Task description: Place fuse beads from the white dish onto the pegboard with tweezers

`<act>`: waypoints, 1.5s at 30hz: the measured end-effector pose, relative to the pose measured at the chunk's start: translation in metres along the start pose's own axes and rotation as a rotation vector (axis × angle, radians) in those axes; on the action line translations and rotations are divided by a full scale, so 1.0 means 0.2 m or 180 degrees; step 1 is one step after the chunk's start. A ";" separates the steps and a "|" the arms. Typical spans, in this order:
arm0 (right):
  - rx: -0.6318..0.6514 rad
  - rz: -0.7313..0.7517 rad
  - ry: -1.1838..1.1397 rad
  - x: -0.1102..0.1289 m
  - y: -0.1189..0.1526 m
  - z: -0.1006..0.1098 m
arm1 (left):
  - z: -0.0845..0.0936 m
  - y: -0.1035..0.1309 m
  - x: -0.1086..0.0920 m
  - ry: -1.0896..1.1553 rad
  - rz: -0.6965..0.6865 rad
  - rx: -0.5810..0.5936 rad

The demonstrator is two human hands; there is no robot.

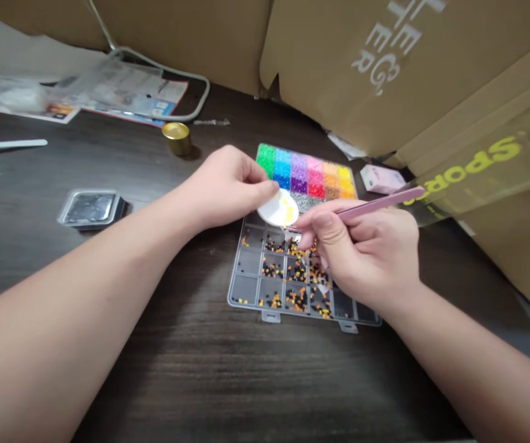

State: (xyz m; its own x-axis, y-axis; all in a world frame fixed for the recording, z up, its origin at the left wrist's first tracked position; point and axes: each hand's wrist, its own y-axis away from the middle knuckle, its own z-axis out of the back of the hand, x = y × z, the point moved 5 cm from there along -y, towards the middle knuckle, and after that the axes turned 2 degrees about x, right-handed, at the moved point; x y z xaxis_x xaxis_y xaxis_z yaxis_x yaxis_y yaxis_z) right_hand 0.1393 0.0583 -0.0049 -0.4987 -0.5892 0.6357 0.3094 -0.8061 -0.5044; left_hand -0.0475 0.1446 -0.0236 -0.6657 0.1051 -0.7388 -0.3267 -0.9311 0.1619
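Observation:
Pinched by its left edge, a white round disc (271,212) with yellow bits on its right side is in my left hand (234,187). My right hand (361,249) holds a pink tweezer-like tool (380,204), its tip close to the disc's lower right edge. Both hands are above a clear compartment box (241,289). The box's far part has compartments of small beads sorted by colour, from green to yellow. Black, orange and yellow beads lie scattered in the near compartments. My right fingers hide part of the box.
A small gold cup (177,138) and a clear square case (92,208) stand left of the box. A pink-and-white packet (381,179) lies to the right. Papers, a cable and a white stick (8,145) are at the far left. Cardboard (338,80) borders the back.

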 end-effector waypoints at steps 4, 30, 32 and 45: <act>-0.0276 -0.0175 0.0085 -0.03 -0.01 0.01 | -0.01 -0.01 0.00 0.0108 -0.0139 0.0033; 0.1499 0.0325 -0.0228 -0.02 0.02 -0.07 | -0.01 0.00 -0.01 -0.0014 -0.0026 -0.0025; 0.1484 0.0329 -0.0218 -0.03 0.02 -0.07 | -0.01 0.00 -0.01 -0.0029 -0.0024 -0.0034; -0.0135 -0.0324 -0.0442 -0.02 0.02 0.03 | -0.01 0.05 -0.05 -0.0072 -0.0108 0.0078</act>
State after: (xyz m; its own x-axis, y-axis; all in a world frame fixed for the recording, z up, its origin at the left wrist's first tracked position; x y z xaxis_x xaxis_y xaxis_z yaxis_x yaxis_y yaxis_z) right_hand 0.1466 0.0572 -0.0050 -0.4082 -0.5089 0.7579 0.2272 -0.8607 -0.4555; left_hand -0.0428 0.1336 -0.0147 -0.6688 0.1444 -0.7292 -0.3655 -0.9181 0.1534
